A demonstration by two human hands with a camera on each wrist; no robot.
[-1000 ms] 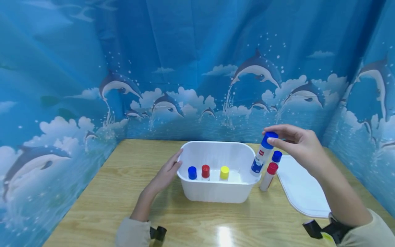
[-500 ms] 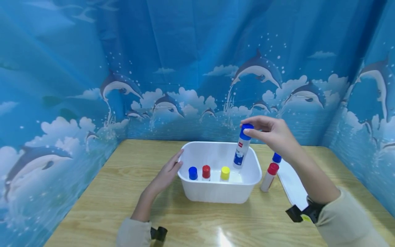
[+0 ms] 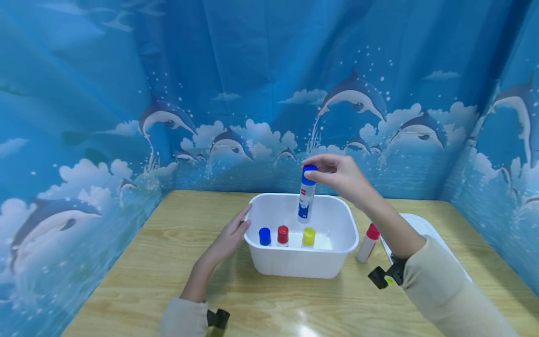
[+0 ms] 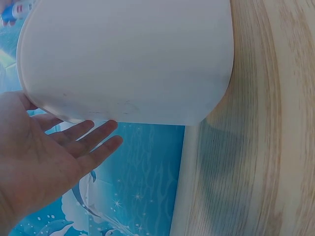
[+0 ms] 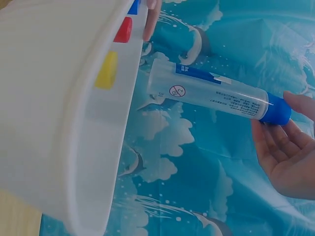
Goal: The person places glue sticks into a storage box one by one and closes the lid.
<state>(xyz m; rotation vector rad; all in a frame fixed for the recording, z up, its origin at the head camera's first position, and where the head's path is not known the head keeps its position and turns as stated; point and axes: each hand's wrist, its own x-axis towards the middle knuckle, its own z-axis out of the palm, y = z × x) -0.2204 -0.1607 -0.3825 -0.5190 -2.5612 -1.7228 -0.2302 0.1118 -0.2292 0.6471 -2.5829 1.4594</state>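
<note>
My right hand [image 3: 338, 175] pinches a glue stick [image 3: 306, 201] by its blue cap, nearly upright above the white bin [image 3: 294, 262]. In the right wrist view the held glue stick [image 5: 211, 93] shows its clear body and printed label, apart from the bin. My left hand [image 3: 229, 234] rests against the bin's left end; in the left wrist view the fingers of that hand [image 4: 49, 157] lie fairly straight along the outer wall. Inside the bin stand a blue-capped stick [image 3: 265, 236], a red-capped stick [image 3: 283, 235] and a yellow-capped stick [image 3: 309, 236]; the front wall hides their lower parts.
Right of the bin, a red-capped glue stick [image 3: 367, 244] stands on the wooden table [image 3: 261, 304]. A white lid [image 3: 425, 227] lies behind my right forearm, partly covered. A blue dolphin-print curtain [image 3: 252, 117] encloses the table's back and sides.
My right hand has carried the blue-capped glue stick leftward from the bin's right end to over its middle. The forearm now hides the other blue-capped stick on the table. My left hand stays put.
</note>
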